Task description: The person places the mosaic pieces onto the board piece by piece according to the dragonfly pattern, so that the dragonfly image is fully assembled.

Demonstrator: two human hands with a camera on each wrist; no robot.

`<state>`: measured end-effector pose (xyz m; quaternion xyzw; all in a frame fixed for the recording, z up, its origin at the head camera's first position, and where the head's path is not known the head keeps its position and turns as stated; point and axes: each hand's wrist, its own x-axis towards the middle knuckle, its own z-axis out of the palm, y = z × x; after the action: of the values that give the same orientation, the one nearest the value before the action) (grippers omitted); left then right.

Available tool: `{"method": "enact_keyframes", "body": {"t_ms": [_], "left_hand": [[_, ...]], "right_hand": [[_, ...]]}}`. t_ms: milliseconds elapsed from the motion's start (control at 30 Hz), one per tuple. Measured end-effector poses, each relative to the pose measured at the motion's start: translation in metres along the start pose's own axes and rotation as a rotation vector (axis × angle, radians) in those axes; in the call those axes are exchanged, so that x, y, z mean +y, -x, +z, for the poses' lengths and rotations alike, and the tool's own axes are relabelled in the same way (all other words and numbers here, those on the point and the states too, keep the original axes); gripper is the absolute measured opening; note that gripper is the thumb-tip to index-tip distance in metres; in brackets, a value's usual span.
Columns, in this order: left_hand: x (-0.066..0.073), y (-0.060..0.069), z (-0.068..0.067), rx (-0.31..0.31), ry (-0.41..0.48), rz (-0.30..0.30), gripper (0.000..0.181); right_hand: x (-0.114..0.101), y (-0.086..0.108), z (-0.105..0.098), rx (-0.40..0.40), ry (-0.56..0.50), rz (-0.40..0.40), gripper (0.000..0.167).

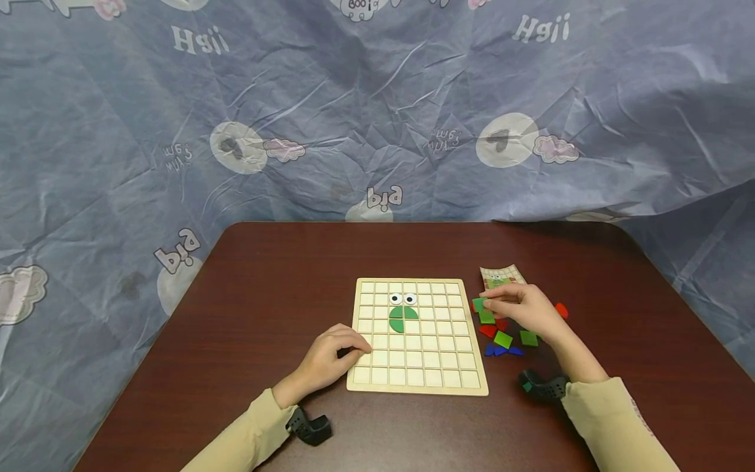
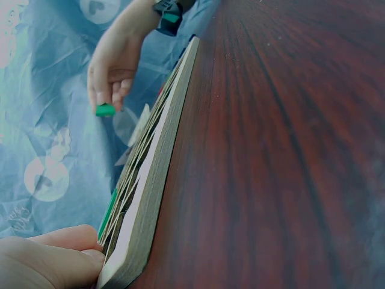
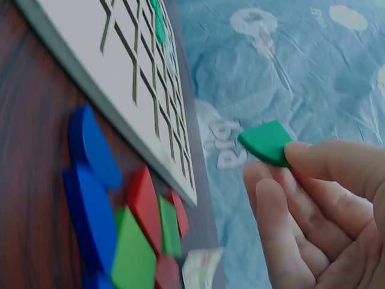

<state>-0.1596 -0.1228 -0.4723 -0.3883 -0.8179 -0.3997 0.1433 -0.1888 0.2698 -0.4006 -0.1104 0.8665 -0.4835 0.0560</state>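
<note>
The right hand (image 1: 531, 313) pinches a green quarter-round piece (image 3: 267, 142) between thumb and fingers, held up above the loose pieces right of the board. A wooden grid board (image 1: 430, 359) lies on the table, bearing two round eye pieces (image 1: 403, 299) and three green quarter-round pieces (image 1: 397, 325) just below them. At the board's left edge the left hand (image 1: 328, 358) rests with thumb and fingertips on the rim; in the left wrist view this hand (image 2: 51, 259) touches the board's edge, and whether it grips the rim is unclear.
Right of the board lie loose green (image 1: 503, 339), red (image 1: 488, 331) and blue (image 1: 500, 351) pieces, with another red piece (image 1: 562, 310) farther right. A patterned card (image 1: 501, 275) lies behind the right hand. Patterned cloth (image 1: 366, 118) hangs behind the brown table (image 1: 283, 262).
</note>
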Motion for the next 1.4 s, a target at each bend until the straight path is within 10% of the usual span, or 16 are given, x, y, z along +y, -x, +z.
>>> {"method": "enact_keyframes", "body": {"t_ms": [1400], "left_hand": [[-0.002,0.0,0.0,0.007,-0.008,0.011,0.015]], "right_hand": [[-0.031,-0.034,0.096,-0.152,-0.125,0.016,0.021]]}}
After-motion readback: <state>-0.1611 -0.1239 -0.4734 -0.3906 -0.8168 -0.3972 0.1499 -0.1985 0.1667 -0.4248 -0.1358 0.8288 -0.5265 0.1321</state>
